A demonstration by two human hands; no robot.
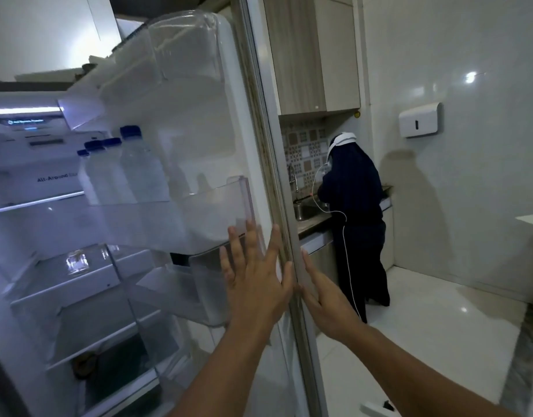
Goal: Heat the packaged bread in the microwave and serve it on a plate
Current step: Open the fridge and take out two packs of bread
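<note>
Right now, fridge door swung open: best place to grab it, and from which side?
Take the fridge door by its tall free edge, where the left hand and right hand already lie flat, one on each face. Come from the front; the shelves bulge inward.

fridge door open, centre — bottles in its shelf | sink behind, right — person before it

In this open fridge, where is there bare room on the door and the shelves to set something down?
The middle door bin looks bare right of the bottles, which crowd its left end. The top bin and the lower bin look bare too. The glass shelf shows nothing on it. Both hands, left and right, lie flat along the door edge, so passing there is tight.
</note>
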